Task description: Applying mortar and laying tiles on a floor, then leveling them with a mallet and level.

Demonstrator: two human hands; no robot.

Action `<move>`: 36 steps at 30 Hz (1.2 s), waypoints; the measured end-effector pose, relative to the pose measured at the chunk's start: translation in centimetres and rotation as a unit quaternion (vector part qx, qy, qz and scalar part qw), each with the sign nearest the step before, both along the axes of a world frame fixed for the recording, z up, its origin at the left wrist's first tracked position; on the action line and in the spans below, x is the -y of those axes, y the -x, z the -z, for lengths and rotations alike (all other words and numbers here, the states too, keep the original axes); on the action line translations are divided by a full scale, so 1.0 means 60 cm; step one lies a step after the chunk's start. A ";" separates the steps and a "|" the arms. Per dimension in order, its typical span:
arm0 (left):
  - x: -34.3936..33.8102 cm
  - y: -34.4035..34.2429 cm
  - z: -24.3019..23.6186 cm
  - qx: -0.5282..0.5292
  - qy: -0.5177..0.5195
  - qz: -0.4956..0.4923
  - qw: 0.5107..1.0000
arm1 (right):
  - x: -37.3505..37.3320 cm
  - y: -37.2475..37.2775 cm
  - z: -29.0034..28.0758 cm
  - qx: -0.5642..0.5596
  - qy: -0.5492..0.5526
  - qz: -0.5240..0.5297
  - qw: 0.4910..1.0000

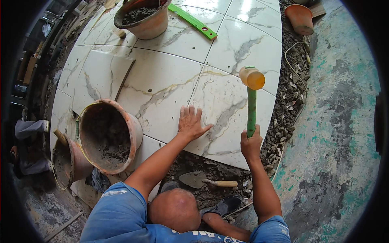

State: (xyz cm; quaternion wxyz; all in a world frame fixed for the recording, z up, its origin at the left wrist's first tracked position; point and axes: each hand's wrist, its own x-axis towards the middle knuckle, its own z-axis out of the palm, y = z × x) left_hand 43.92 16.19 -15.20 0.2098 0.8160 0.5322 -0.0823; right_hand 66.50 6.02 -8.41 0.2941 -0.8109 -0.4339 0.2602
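Observation:
My left hand (190,123) lies flat on a white marble-patterned tile (221,133), fingers spread, holding nothing. My right hand (251,143) grips the green handle of a rubber mallet (251,79), whose pale head with an amber face is raised over the tile. Left of my left hand stands a large bucket of dark mortar (111,137), with a smaller bucket (71,162) beside it holding a wooden-handled tool. In the dark rubble below the tile's edge lies a trowel (192,179) with a wooden handle.
A mortar bucket (139,22) and green level (192,22) rest on the tiles ahead. A loose tile (99,73) lies left. Rubble (296,81), a cable and an orange bucket (298,18) line the right, beside worn concrete (336,121). Another person's legs (30,129) show at left.

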 end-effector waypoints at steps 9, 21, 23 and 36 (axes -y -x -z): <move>-0.204 -0.095 0.067 0.011 -0.149 0.030 0.988 | 0.021 -0.040 0.055 0.019 0.104 -0.002 0.994; -0.257 -0.151 0.048 0.002 -0.166 0.092 0.982 | 0.085 -0.123 0.053 0.032 0.170 0.002 0.985; -0.259 -0.153 0.045 0.003 -0.177 0.101 0.979 | 0.095 -0.126 0.047 0.032 0.109 -0.001 0.994; -0.263 -0.162 0.033 -0.012 -0.154 0.100 0.983 | 0.159 -0.111 0.009 0.050 0.187 -0.019 0.981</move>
